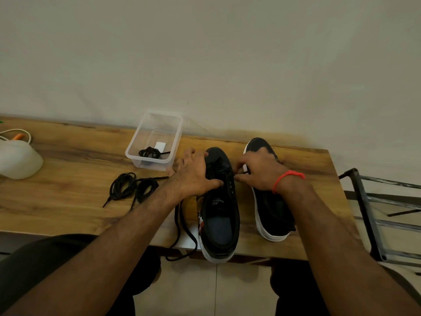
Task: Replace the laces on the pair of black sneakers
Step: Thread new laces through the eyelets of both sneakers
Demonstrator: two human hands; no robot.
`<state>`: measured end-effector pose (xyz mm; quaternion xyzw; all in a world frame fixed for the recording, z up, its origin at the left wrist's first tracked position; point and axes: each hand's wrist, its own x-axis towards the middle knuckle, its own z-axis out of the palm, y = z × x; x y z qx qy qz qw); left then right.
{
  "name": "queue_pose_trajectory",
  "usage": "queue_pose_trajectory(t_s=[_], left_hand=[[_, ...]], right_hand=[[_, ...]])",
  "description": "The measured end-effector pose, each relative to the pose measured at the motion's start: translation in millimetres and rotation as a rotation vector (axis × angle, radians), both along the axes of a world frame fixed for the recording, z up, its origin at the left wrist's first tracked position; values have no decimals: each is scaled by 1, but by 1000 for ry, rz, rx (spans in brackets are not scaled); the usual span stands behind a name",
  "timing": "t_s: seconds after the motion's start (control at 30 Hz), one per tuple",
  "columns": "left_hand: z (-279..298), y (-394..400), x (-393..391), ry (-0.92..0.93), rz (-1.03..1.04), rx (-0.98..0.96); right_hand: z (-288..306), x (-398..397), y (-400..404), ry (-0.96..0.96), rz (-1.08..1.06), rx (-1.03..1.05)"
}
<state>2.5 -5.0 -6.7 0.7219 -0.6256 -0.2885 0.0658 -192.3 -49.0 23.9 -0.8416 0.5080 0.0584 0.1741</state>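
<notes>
Lacing the left of two black sneakers at the counter's near edge.

The left hand (193, 173) is spread over the front of the left sneaker (219, 210), fingers curled around its toe and thumb pressed by the eyelets, grasping it; the sneaker's heel overhangs the near edge of the counter (68, 208). The right hand (259, 172), a red band (286, 177) on its wrist, pinches the tip of a black lace (243, 173) at the sneaker's right eyelets. The lace's other end (182, 229) trails off the near edge. The right sneaker (271, 210) stands just beside, toward the right edge. A bundle of black laces (131, 187) lies left of the hands. A clear plastic tub (157, 140) at the far edge holds another coiled lace (150, 153).
</notes>
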Motion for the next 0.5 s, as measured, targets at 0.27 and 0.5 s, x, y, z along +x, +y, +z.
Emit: queue_pose_trajectory(t_s=[0.27,0.5], left_hand=[[3,0,1,-6,6,14],[6,2,-1,9,-11,14]], right_hand=[[17,-28,-12,-167,-379,-58],[16,-35,-12,-82,-228,-191]])
